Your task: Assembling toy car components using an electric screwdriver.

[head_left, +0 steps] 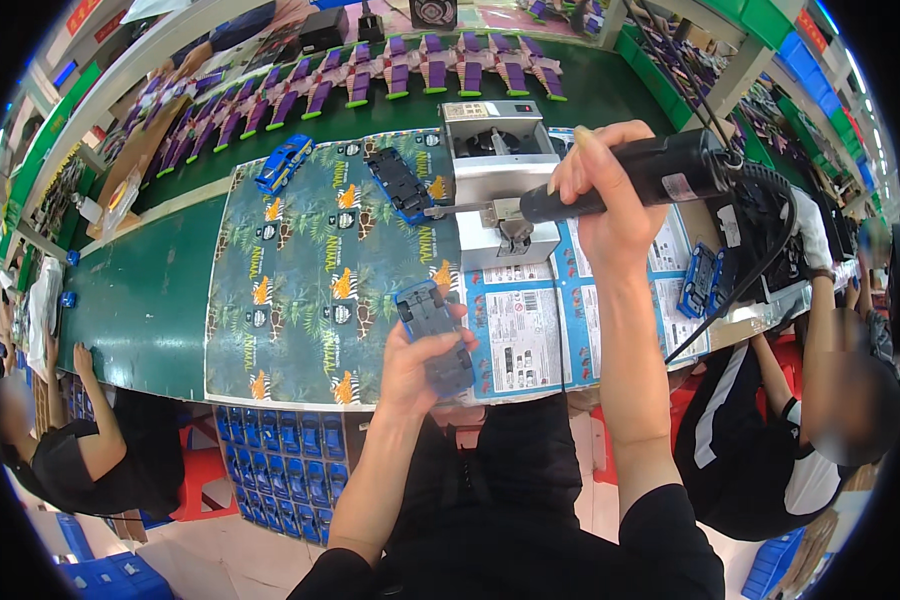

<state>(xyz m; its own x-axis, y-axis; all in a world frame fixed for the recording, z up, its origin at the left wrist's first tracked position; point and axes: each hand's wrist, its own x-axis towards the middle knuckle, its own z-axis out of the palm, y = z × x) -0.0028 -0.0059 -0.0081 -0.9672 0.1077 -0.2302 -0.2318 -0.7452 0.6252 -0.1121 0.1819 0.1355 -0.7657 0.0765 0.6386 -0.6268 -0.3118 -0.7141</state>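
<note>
My left hand is closed around a blue toy car, its dark underside turned up. In my right hand is a black electric screwdriver, held nearly level with its bit pointing left. The bit reaches over a metal box-shaped device that has a small fan in it. Just left of the bit lies another toy car, its black underside up. A third blue car stands on its wheels farther back on the printed sheet.
Purple and green toy parts line the green conveyor belt at the back. One more blue car lies to the right, near the screwdriver's black cable. A tray of blue cars is below the table edge. People sit on both sides.
</note>
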